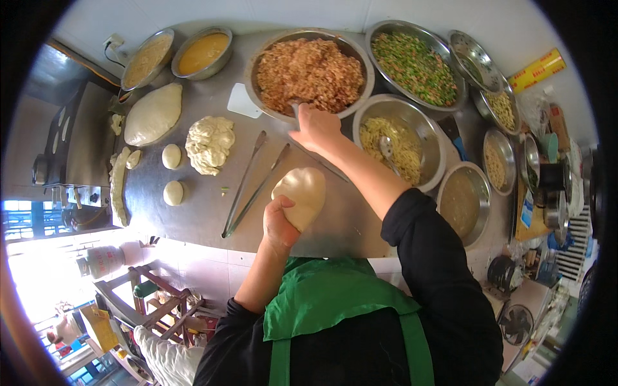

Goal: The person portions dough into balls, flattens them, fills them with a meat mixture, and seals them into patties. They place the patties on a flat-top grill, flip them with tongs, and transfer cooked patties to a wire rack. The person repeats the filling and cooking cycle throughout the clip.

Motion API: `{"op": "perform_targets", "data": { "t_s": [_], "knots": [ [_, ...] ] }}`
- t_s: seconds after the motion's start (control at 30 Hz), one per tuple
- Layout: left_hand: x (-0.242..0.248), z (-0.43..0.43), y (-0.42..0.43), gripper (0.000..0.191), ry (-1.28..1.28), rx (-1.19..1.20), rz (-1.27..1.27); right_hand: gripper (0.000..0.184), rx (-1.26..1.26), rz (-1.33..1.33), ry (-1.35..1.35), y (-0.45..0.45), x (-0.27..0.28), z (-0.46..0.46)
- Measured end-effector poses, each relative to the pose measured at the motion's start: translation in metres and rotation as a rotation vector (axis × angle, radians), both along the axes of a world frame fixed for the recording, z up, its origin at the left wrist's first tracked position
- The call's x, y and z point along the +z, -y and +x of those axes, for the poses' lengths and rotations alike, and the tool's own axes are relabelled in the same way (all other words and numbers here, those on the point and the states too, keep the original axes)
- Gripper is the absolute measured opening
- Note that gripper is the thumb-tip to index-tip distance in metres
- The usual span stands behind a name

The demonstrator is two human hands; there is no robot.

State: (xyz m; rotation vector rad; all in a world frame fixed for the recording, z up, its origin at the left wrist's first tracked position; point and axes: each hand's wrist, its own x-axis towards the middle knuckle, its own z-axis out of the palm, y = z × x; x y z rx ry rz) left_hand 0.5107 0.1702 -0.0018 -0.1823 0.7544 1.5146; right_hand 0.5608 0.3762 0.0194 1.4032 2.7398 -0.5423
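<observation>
My left hand [281, 223] holds a flattened round of dough [304, 195] above the front of the steel worktop [203, 212], thumb on top. My right hand [316, 126] grips a metal utensil [296, 109], its end in the reddish minced filling [309, 72] heaped in a large steel bowl [368, 87]. Most of that utensil is hidden by the hand and filling. Between the hands and the dough pieces lie open metal tongs [247, 181]. Two small dough balls [172, 157] and a wrinkled dough mass [209, 144] sit to the left.
A large smooth dough slab [154, 115] lies at left, near bowls of yellow liquid [203, 53] and pale paste [148, 55]. At right stand bowls of chopped green filling [414, 67], shredded food with a spoon [393, 144], and cloudy liquid [459, 205]. A white scraper [243, 101] touches the filling bowl.
</observation>
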Motion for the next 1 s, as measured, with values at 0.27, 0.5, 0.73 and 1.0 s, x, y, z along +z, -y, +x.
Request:
{"op": "perform_targets", "data": {
  "t_s": [0.27, 0.5, 0.73, 1.0],
  "knots": [
    [-0.023, -0.066, -0.046, 0.049, 0.002, 0.074, -0.146, 0.011, 0.346, 0.270, 0.137, -0.062, -0.007, -0.026],
    [-0.041, -0.131, -0.101, 0.044, 0.104, 0.115, -0.080, 0.029, 0.035, 0.488, -0.154, -0.087, 0.001, 0.025],
    [-0.058, -0.115, -0.145, 0.046, 0.141, 0.198, -0.032, 0.036, 0.119, 0.044, -0.076, -0.079, -0.030, 0.026],
    [-0.039, -0.101, -0.143, 0.045, 0.036, 0.193, 0.014, 0.037, -0.241, -0.594, -0.451, -0.055, -0.042, 0.017]
  ]
}}
